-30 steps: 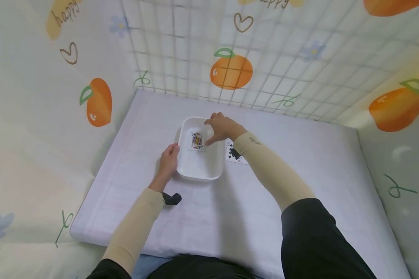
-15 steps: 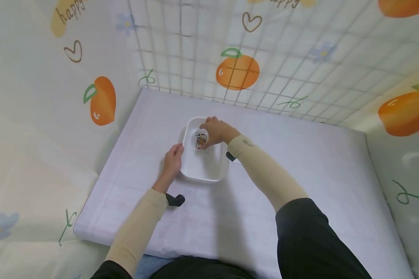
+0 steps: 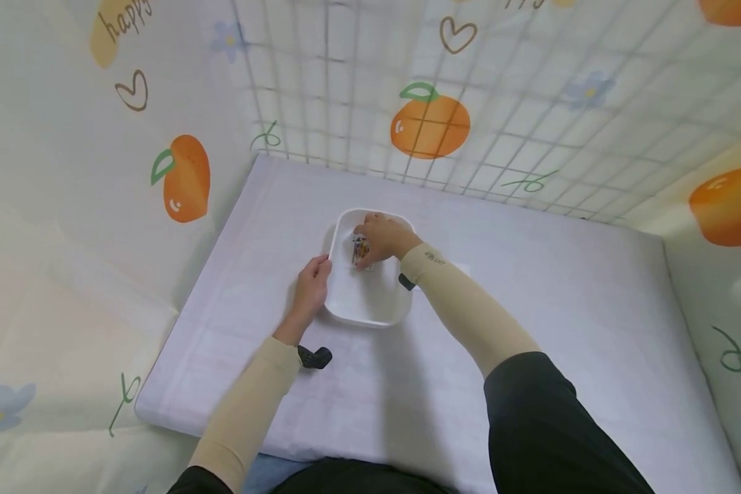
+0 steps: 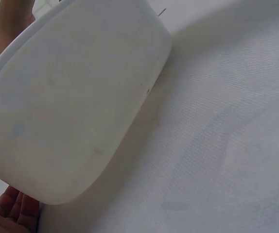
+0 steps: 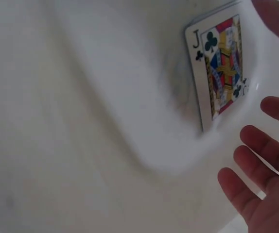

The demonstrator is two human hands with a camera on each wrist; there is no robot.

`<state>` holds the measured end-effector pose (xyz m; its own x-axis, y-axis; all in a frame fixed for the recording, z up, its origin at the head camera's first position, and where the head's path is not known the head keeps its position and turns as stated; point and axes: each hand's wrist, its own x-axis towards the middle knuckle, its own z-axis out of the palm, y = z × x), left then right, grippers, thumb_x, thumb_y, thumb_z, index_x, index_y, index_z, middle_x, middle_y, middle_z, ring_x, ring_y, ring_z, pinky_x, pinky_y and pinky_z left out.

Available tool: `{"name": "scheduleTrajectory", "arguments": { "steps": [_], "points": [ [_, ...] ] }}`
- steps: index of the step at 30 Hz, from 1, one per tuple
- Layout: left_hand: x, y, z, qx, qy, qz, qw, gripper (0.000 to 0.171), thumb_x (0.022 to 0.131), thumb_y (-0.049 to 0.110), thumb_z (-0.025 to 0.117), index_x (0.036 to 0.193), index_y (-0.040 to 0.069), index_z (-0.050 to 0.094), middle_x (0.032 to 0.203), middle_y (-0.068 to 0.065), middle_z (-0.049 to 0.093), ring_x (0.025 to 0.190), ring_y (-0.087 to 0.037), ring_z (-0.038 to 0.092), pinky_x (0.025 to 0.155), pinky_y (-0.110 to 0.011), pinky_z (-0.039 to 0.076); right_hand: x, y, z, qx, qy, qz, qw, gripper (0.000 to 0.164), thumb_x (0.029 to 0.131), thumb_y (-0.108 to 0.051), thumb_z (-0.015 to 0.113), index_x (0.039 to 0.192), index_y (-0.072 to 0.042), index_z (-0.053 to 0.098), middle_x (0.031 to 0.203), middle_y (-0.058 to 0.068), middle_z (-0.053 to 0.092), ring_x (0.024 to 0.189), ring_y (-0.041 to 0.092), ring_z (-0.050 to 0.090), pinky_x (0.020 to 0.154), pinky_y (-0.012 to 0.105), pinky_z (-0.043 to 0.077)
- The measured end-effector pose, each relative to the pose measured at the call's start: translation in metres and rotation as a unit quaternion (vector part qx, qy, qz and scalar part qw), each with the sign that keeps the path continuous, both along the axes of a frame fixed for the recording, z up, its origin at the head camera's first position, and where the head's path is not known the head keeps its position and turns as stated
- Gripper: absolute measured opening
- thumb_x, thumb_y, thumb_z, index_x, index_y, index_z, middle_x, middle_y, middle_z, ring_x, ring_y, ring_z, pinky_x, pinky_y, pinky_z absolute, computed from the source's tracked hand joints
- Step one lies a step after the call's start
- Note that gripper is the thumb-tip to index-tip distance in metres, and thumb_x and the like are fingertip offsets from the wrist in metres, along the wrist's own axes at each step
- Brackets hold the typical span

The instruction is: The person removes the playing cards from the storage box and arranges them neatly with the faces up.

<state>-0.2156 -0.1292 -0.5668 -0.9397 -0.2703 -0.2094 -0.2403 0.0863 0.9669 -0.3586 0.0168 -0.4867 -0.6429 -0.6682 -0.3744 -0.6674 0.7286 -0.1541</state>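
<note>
A white plastic tub stands tilted on the table. My left hand grips its left rim; in the left wrist view the curled fingers show at the tub's lower corner. A small stack of playing cards, jack of clubs on top, lies in the tub. Over it reaches my right hand, thumb and fingers on opposite sides of the cards. The right wrist view shows its fingers spread apart, the thumb close to the stack's upper edge.
Another card lies on the white-covered table right of the tub, mostly hidden by my right wrist. A wire grid stands at the back behind printed cloth. Black wrist cameras sit on my wrists.
My right hand has moved from the tub's right rim down and in over the cards, with the fingers drawing nearer to them. The left hand keeps holding the rim.
</note>
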Motion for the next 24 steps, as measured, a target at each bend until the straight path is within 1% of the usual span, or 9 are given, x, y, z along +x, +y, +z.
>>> {"name": "scheduleTrajectory", "arguments": {
  "steps": [5, 10, 19, 24],
  "points": [
    [0.001, -0.002, 0.0, 0.004, 0.001, -0.005, 1.0, 0.043, 0.105, 0.034, 0.046, 0.138, 0.01, 0.055, 0.129, -0.014, 0.059, 0.111, -0.03, 0.056, 0.097, -0.046, 0.046, -0.001, -0.003, -0.004, 0.005, -0.01, -0.001, 1.0, 0.085, 0.072, -0.051, 0.085, 0.14, -0.01, 0.054, 0.121, 0.013, 0.051, 0.114, 0.028, 0.045, 0.098, 0.044, 0.043],
    [0.001, -0.003, 0.001, 0.004, -0.006, -0.006, 1.0, 0.043, 0.104, 0.035, 0.046, 0.138, 0.01, 0.055, 0.129, -0.014, 0.059, 0.111, -0.029, 0.056, 0.097, -0.046, 0.045, -0.004, -0.006, -0.012, 0.022, 0.002, 0.004, 1.0, 0.084, 0.072, -0.054, 0.083, 0.137, -0.011, 0.055, 0.117, 0.01, 0.052, 0.111, 0.027, 0.045, 0.097, 0.043, 0.043],
    [0.001, -0.003, 0.003, 0.0, -0.001, -0.007, 1.0, 0.043, 0.104, 0.034, 0.046, 0.137, 0.009, 0.055, 0.128, -0.014, 0.06, 0.109, -0.03, 0.056, 0.097, -0.046, 0.046, -0.006, -0.007, -0.019, 0.022, 0.007, -0.008, 1.0, 0.085, 0.069, -0.054, 0.085, 0.135, -0.008, 0.056, 0.124, 0.014, 0.052, 0.117, 0.029, 0.044, 0.104, 0.046, 0.039],
    [0.001, -0.004, 0.001, -0.003, -0.006, -0.006, 1.0, 0.043, 0.104, 0.035, 0.046, 0.138, 0.009, 0.055, 0.129, -0.015, 0.06, 0.111, -0.03, 0.056, 0.099, -0.047, 0.045, -0.006, -0.009, -0.023, 0.02, 0.012, -0.003, 1.0, 0.082, 0.067, -0.053, 0.086, 0.131, -0.008, 0.059, 0.12, 0.013, 0.052, 0.114, 0.029, 0.046, 0.101, 0.045, 0.041]
  ]
}}
